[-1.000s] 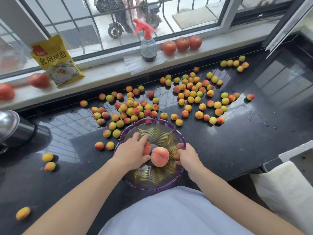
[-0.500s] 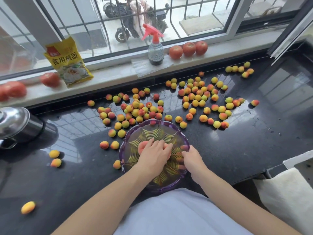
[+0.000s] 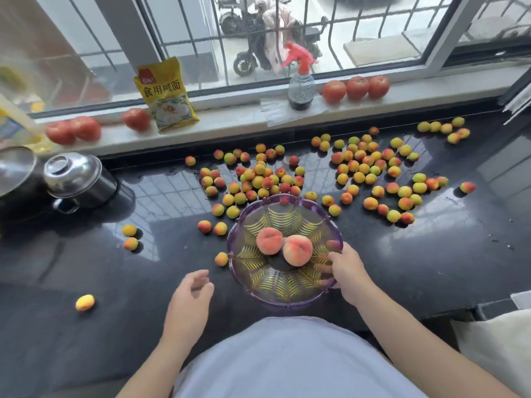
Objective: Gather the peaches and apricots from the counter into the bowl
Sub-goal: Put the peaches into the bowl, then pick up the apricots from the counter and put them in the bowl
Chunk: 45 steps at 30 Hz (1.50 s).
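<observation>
A clear purple bowl stands on the black counter in front of me. Two peaches lie in it: one on the left, one on the right. My right hand grips the bowl's right rim. To the left of the bowl my left hand hovers over the counter, fingers loosely curled, holding nothing. Several small apricots are scattered behind the bowl, with another spread at the back right. One apricot lies just left of the bowl.
Stray apricots lie at the left. A steel pot with lid stands at the far left. The windowsill holds tomatoes, a spray bottle and a yellow packet. A white cloth is at the lower right.
My left hand let go of the peach in the bowl and drew back out to the left. My right hand stays on the rim.
</observation>
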Each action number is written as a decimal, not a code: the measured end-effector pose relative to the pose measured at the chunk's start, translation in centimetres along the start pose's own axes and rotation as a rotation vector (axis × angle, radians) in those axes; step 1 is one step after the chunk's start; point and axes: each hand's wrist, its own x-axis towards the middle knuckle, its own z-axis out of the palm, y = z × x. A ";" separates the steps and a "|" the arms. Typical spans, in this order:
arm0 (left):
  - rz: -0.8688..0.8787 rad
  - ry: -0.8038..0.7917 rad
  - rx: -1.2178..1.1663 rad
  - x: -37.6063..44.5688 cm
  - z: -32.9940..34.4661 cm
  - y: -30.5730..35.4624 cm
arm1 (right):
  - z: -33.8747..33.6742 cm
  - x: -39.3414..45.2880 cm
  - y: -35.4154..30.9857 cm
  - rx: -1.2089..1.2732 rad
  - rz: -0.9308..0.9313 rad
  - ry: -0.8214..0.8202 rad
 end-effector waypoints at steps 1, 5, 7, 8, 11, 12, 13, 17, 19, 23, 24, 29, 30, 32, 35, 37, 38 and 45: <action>-0.064 -0.029 -0.074 -0.6 -0.2 -0.6 | -0.1 -0.3 0.1 0.017 -0.003 0.005; -0.177 -0.107 -0.315 -3.1 0.1 -0.7 | -0.7 -1.9 0.0 0.065 -0.065 -0.015; -0.180 -0.113 -0.372 -3.7 0.2 0.0 | -0.9 -3.0 -0.7 0.083 -0.098 -0.042; -0.177 -0.100 -0.404 -3.9 0.1 0.4 | -0.8 -3.6 -1.2 0.088 -0.112 -0.062; -0.188 -0.027 -0.614 -4.2 -1.6 0.8 | 0.6 -5.6 -2.3 0.067 -0.150 -0.130; -0.186 -0.014 -0.681 -4.5 -2.4 0.8 | 1.4 -6.2 -2.4 0.055 -0.161 -0.157; -0.183 -0.010 -0.731 -4.6 -3.3 0.6 | 2.3 -6.8 -2.3 0.041 -0.171 -0.190; -0.164 0.043 -0.842 -5.6 -7.2 -2.3 | 8.3 -9.3 -1.0 -0.115 -0.201 -0.308; -0.186 0.093 -0.843 -6.3 -8.3 -3.7 | 10.9 -10.1 0.0 -0.179 -0.197 -0.348; -0.236 0.267 -0.766 -6.2 -10.9 -8.6 | 17.0 -11.7 2.8 -0.256 -0.151 -0.458; -0.254 0.293 -0.764 -6.1 -11.4 -9.4 | 18.1 -11.8 3.4 -0.257 -0.142 -0.475; -0.274 0.328 -0.788 -4.7 -12.6 -12.1 | 22.1 -11.7 4.6 -0.281 -0.137 -0.499; -0.273 0.333 -0.791 -4.4 -12.6 -12.2 | 22.5 -11.5 4.5 -0.284 -0.145 -0.493; -0.265 0.329 -0.778 -3.8 -12.8 -12.1 | 23.0 -11.2 4.0 -0.293 -0.162 -0.474; -0.258 0.285 -0.731 -3.2 -13.5 -12.4 | 23.2 -10.8 3.3 -0.305 -0.175 -0.448; -0.272 0.305 -0.688 -2.2 -15.0 -12.9 | 23.3 -10.4 3.0 -0.305 -0.167 -0.427; -0.270 0.351 -0.626 -1.3 -16.0 -13.4 | 23.3 -10.1 2.9 -0.303 -0.163 -0.416; -0.005 0.349 0.362 7.2 -21.9 -13.7 | 22.6 -9.2 2.9 -0.289 -0.125 -0.396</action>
